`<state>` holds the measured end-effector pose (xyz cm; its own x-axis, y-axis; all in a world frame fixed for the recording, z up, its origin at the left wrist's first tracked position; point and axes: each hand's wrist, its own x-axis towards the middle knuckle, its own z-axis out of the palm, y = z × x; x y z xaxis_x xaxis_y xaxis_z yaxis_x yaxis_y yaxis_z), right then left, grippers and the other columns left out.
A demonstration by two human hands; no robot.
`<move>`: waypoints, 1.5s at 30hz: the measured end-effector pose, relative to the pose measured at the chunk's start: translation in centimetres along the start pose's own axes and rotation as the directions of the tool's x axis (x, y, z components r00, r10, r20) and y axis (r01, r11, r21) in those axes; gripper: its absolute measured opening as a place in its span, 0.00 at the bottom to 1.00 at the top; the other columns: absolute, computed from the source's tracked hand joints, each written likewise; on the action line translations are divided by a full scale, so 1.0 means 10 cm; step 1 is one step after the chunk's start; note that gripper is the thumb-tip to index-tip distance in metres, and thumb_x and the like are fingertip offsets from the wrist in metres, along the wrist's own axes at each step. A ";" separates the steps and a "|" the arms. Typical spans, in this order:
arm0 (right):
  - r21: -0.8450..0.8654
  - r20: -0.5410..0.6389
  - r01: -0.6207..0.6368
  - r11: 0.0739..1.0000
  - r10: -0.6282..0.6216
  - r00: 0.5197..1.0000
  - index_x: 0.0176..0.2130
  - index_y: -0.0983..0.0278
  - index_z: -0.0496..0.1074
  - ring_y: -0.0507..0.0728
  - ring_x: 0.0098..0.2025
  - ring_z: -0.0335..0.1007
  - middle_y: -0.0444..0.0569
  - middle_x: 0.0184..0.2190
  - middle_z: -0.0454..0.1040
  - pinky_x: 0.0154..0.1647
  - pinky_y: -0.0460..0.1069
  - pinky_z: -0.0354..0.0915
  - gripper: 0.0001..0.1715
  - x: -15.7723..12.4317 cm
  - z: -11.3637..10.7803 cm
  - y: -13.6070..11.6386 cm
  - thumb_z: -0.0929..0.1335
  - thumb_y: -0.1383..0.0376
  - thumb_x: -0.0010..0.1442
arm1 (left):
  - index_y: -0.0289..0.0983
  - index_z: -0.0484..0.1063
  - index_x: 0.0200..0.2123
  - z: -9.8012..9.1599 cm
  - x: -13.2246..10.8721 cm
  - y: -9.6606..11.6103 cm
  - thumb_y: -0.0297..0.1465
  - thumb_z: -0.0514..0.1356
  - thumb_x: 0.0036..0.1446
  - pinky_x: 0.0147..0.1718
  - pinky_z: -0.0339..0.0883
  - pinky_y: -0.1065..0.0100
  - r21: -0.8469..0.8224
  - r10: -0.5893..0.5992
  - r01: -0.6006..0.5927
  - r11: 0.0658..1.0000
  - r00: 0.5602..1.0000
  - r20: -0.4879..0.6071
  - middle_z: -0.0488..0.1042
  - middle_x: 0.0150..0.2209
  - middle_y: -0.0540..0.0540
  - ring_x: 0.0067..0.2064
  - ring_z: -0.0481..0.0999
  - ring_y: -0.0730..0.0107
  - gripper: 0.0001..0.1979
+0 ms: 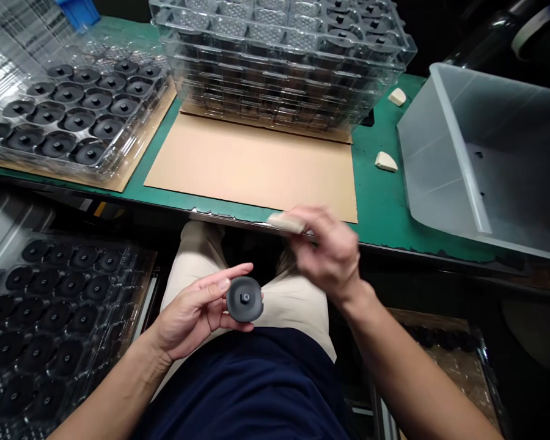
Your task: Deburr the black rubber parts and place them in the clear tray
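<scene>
My left hand point(199, 311) grips a round black plastic cap point(244, 299) by its edge, above my lap. The cap's dished side faces up, showing a small hollow post at its centre. Up and to the right, near the table edge, my right hand point(327, 253) is blurred by motion. Its fingers pinch a cream sponge-like pad point(286, 223), held apart from the cap. Two similar cream pieces, one nearer point(386, 162) and one farther point(397, 96), lie on the green table point(380, 211).
Cardboard point(256, 168) lies before a tall stack of clear trays point(284, 73). More black caps fill a clear tray point(105, 165) at left and another point(91, 330) lower left. A translucent bin point(440, 159) stands right; a partly filled tray point(467, 379) sits below it.
</scene>
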<state>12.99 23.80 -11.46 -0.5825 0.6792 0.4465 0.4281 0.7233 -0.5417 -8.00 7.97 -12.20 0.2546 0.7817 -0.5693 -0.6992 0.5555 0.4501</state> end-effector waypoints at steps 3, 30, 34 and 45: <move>-0.395 -0.090 -0.182 0.901 0.159 0.983 0.58 0.57 0.75 0.65 0.57 0.67 0.54 0.56 0.72 0.54 0.58 0.66 0.25 0.10 -0.12 0.62 0.62 0.73 0.68 | 0.35 0.68 0.65 0.05 -0.01 0.08 0.28 0.60 0.66 0.44 0.81 0.49 0.036 0.025 -0.023 0.999 0.998 -0.062 0.77 0.56 0.30 0.56 0.77 0.41 0.25; 0.575 0.312 -0.524 0.628 0.424 0.850 0.34 0.63 0.66 0.52 0.31 0.64 0.46 0.30 0.69 0.31 0.47 0.59 0.23 -0.80 0.43 -0.79 0.58 0.54 0.78 | 0.42 0.73 0.60 0.28 0.09 -0.23 0.28 0.74 0.53 0.46 0.80 0.60 0.279 0.303 -0.267 0.922 0.948 -0.096 0.76 0.58 0.39 0.58 0.75 0.48 0.31; 0.546 0.274 -0.387 0.743 0.277 0.921 0.36 0.63 0.69 0.55 0.34 0.67 0.48 0.32 0.71 0.36 0.50 0.62 0.20 -0.84 0.43 -0.89 0.57 0.59 0.77 | 0.40 0.81 0.46 0.30 0.06 -0.22 0.32 0.75 0.52 0.37 0.78 0.67 0.404 0.369 -0.275 0.872 0.912 -0.176 0.80 0.48 0.41 0.49 0.79 0.53 0.18; 0.636 0.368 -0.560 0.531 0.430 0.825 0.33 0.63 0.67 0.52 0.27 0.62 0.43 0.25 0.67 0.30 0.48 0.59 0.21 -0.91 0.42 -0.89 0.61 0.56 0.76 | 0.33 0.84 0.43 0.12 0.22 -0.12 0.39 0.73 0.55 0.34 0.72 0.69 0.286 0.163 -0.108 0.952 0.971 -0.174 0.84 0.40 0.37 0.39 0.81 0.61 0.16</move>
<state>11.60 10.60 -13.68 -0.5502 0.8254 -0.1266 0.1143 -0.0758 -0.9906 -5.76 9.37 -13.20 0.0169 0.8001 -0.5996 -0.5019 0.5255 0.6870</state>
